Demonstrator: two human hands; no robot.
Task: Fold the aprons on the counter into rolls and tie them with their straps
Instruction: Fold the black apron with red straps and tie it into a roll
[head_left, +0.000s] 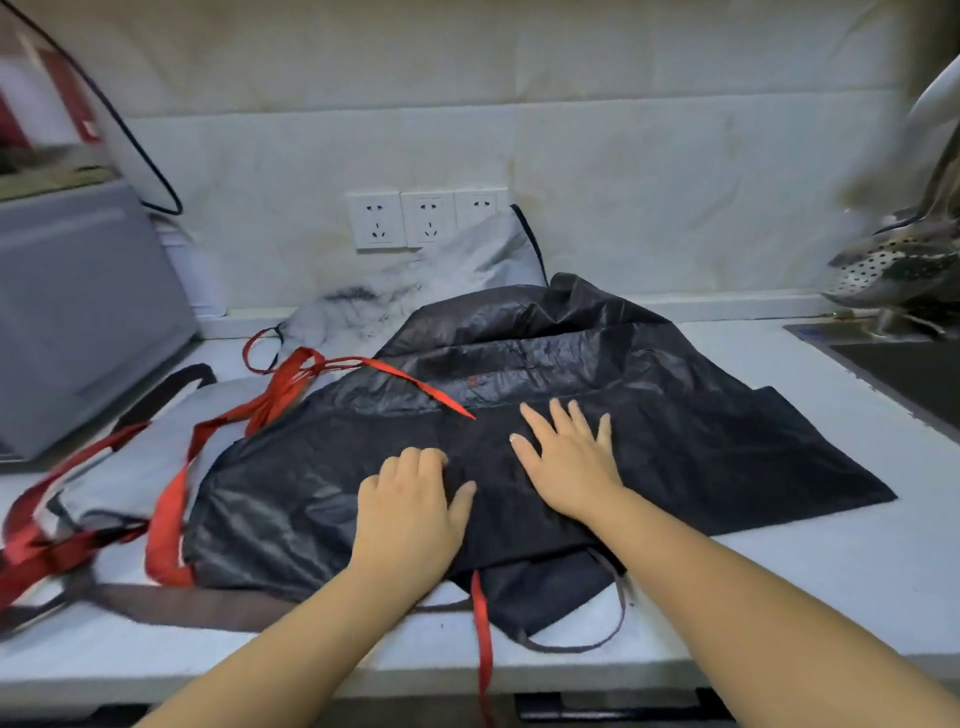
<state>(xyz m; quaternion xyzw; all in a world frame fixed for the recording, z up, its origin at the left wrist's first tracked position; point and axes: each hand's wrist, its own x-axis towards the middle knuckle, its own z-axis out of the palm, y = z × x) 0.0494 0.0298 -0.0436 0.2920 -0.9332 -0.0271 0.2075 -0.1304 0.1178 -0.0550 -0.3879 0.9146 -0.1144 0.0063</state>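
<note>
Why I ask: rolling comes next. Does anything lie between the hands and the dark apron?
Nothing visible: the left hand and the right hand both touch the dark apron. A red strap lies across it just beyond the left hand.

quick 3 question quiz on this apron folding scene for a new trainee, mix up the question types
1. True or false: the right hand lies flat, fingers spread, on the black apron.
2. How many wall sockets show above the counter? A) two B) three C) five
3. Fill in the blank: the loose straps lying left of the black apron are ___ in colour.

Key: 1 true; 2 B; 3 red.
</note>
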